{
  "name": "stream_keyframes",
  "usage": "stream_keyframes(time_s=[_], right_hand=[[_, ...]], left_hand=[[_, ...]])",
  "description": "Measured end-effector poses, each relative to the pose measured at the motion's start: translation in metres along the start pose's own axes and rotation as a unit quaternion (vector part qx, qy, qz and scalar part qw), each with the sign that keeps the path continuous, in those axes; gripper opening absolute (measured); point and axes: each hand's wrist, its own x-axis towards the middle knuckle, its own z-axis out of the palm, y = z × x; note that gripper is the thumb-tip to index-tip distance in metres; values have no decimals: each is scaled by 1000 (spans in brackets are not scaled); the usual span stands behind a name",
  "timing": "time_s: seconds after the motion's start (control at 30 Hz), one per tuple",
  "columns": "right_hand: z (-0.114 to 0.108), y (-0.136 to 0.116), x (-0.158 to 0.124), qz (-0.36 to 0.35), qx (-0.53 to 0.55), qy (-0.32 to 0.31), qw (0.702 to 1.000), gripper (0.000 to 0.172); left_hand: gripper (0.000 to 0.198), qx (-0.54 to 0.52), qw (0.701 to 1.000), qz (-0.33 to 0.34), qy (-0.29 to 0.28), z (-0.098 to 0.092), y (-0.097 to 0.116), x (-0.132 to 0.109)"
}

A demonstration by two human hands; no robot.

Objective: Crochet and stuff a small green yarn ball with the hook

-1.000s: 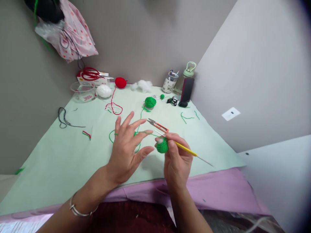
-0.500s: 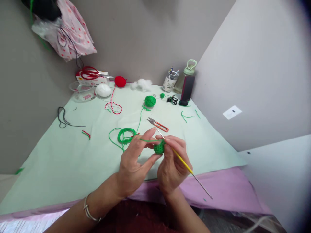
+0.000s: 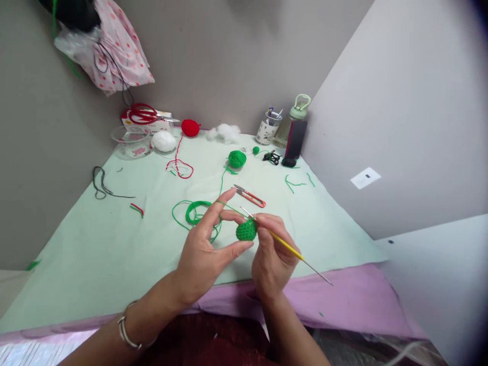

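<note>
A small green crochet piece (image 3: 246,231), rounded like a cup, sits between my hands above the table's front part. My left hand (image 3: 206,249) pinches it with the thumb below and a finger behind, while the raised index finger carries a taut strand of green yarn (image 3: 230,206). My right hand (image 3: 275,254) grips a crochet hook (image 3: 286,247) with a yellow handle. The hook's metal tip points up and left, just above the piece's top edge. From the left hand the yarn runs to loose green loops (image 3: 194,211) on the table.
Beyond my hands lie orange thread snips (image 3: 251,197) and a green yarn ball (image 3: 237,159). Farther back are a red yarn ball (image 3: 190,128), white stuffing (image 3: 224,133), red-handled scissors (image 3: 143,114), a clear bowl (image 3: 131,147), a pen cup (image 3: 267,131) and a bottle (image 3: 284,133).
My left index finger has lifted and moved left, stretching the yarn upward. The crochet piece has shifted slightly left and turned. The hook's rear end has swung up, and its tip has moved slightly left.
</note>
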Motion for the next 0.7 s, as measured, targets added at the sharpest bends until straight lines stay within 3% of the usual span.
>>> stream_keyframes(time_s=[0.13,0.37,0.6,0.7], right_hand=[[-3,-1,2,6,28,-15,999,19],[-10,-4,10,-15,21,-71,997,19],[-9,0,12,125,136,-31,982,9],[-7,-4,11,135,139,-27,981,9]], left_hand=[[85,-92,994,-58,-25,-1,4,1],[70,-78,994,-15,-70,-7,-1,4],[66,-58,994,-17,-89,-14,-2,5],[69,-89,991,-28,-93,-14,-3,5]])
